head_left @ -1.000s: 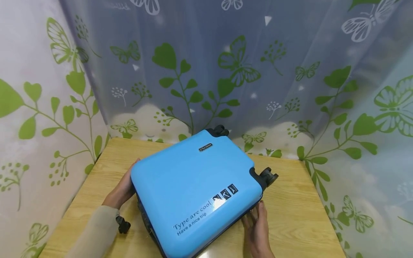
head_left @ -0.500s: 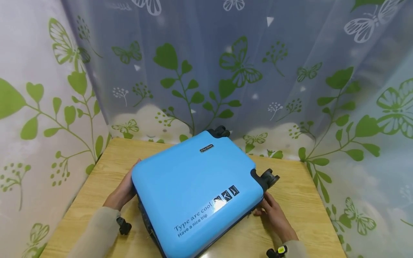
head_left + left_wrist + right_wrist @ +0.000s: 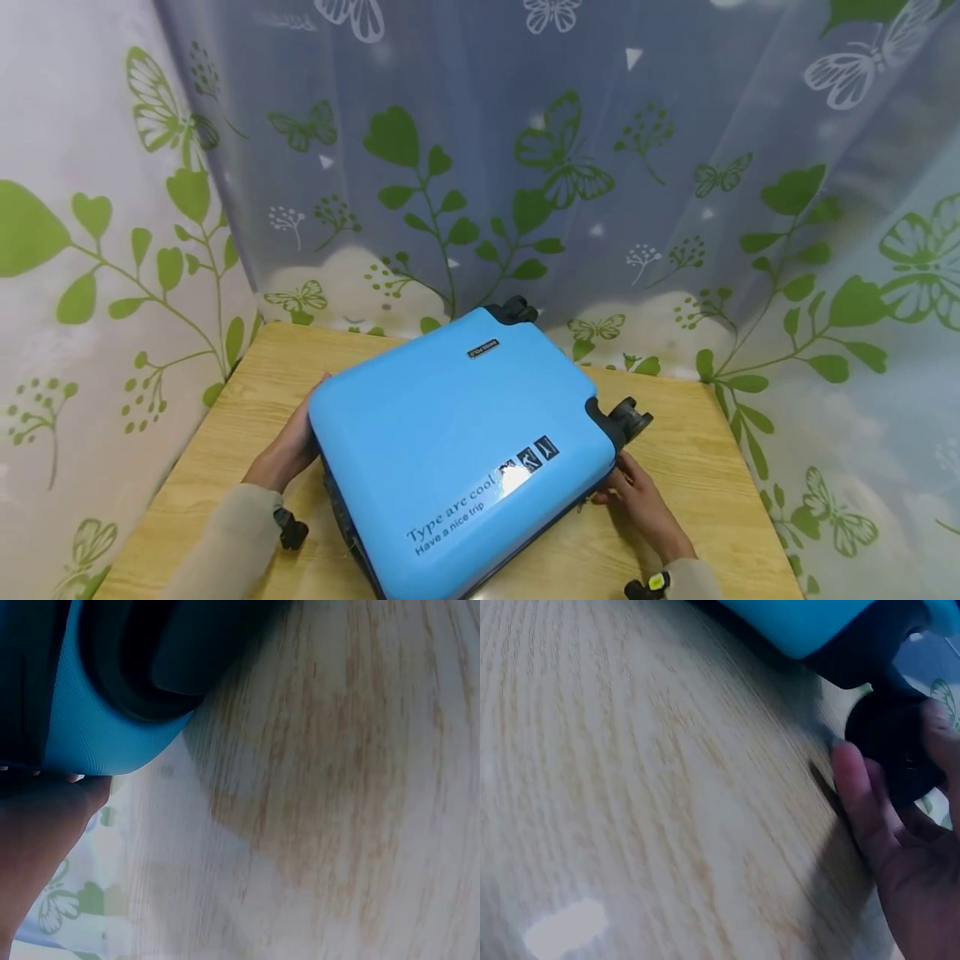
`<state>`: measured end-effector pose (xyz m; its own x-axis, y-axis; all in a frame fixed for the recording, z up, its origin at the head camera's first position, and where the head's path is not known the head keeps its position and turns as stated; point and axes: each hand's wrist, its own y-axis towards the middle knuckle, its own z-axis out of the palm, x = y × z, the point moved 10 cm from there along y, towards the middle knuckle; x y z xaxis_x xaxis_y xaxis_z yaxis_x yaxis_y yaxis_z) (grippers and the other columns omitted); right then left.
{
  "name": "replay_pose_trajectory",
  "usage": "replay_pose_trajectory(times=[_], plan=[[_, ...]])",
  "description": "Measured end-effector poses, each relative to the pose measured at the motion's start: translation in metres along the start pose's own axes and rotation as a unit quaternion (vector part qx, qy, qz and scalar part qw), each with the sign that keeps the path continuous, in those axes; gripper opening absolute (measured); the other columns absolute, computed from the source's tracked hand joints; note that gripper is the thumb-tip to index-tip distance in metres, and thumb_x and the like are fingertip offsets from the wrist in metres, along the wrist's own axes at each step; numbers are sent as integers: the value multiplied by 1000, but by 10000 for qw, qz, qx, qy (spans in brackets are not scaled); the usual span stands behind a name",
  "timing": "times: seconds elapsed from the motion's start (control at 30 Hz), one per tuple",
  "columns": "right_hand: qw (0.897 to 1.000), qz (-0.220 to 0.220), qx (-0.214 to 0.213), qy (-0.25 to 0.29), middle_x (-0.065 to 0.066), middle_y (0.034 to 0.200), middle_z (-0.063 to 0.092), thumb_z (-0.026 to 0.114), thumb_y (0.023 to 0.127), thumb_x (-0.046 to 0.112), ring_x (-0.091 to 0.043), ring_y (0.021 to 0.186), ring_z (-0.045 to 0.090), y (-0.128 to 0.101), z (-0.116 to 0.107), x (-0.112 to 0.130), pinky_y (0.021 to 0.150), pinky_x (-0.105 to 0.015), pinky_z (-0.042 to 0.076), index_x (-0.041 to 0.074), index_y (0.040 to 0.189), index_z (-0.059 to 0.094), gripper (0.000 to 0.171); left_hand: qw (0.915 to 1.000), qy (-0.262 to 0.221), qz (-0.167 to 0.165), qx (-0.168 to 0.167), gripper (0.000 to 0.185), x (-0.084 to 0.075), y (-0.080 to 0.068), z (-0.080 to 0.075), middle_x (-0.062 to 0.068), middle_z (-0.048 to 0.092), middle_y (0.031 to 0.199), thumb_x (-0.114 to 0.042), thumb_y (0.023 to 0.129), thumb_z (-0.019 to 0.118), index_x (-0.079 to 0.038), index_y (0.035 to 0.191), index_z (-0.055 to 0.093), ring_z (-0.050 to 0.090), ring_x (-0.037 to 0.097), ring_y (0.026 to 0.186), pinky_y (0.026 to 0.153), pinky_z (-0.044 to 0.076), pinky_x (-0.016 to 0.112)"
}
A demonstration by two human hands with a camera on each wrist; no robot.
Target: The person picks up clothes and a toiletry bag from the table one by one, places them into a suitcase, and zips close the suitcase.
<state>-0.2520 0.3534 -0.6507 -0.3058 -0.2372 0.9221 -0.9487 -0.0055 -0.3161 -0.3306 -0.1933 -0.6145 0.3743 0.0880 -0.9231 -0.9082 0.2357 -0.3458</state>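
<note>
Fingers of the right hand [image 3: 647, 507] curled round a black caster wheel [image 3: 889, 750], left hand [image 3: 287, 446] against one side of a blue hard-shell suitcase [image 3: 442, 425], its grip unclear, suitcase face-up on a wood-grain table [image 3: 708, 475], butterfly-print curtain [image 3: 457, 58] behind.

The head camera looks from up high, forward and down. It is the farthest back, so it fits most of the blue suitcase [image 3: 450, 425], the wooden table [image 3: 675, 500] and the butterfly curtain [image 3: 480, 150] behind. The left wrist camera is very close to a suitcase corner and mostly sees table, with the left hand [image 3: 49, 825] at its left edge. The right wrist camera looks low across the table — right up near a black wheel [image 3: 889, 742] and the right hand [image 3: 919, 862]. The head view shows both these spots too — just smaller.
</note>
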Motion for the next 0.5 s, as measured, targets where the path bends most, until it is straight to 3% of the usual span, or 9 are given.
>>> replay_pose_trajectory(times=[0.1, 0.23, 0.33, 0.5], plan=[[9972, -141, -444, -584, -25, 135, 61, 48, 119, 26, -20, 94, 70, 0, -8, 6, 82, -34, 64, 8, 161, 43, 46, 10000, 45, 7, 32, 69, -1, -1, 3, 8, 22, 172, -75, 110, 29, -24, 145, 60, 13, 32, 164, 134, 4, 64], [9881, -116, -1087, -1079, -22, 115, 65, 55, 116, 19, -19, 79, 68, -1, -17, 12, 70, -31, 62, 0, 149, 53, 38, 9994, 290, 64, 157, 81, -4, -3, 7, 9, 9, 181, -72, 112, 25, -15, 167, 39, 2, 34, 168, 135, -3, 65], [9869, -29, -1284, -972, -27, 121, 65, 55, 115, 17, -17, 82, 69, -3, -18, 12, 71, -30, 64, -4, 147, 55, 38, 9991, 381, 74, 154, 86, -4, -4, 7, 10, 6, 183, -73, 111, 26, -11, 171, 32, 0, 35, 169, 135, -4, 66], [9796, -57, -1792, -909, -31, 150, 55, 50, 117, 26, -22, 104, 71, -17, -16, 15, 75, -24, 61, -3, 155, 50, 48, 9994, 310, 108, 108, 82, -4, -5, 6, 9, 10, 181, -72, 112, 27, -13, 168, 38, 3, 34, 169, 135, -2, 65]])
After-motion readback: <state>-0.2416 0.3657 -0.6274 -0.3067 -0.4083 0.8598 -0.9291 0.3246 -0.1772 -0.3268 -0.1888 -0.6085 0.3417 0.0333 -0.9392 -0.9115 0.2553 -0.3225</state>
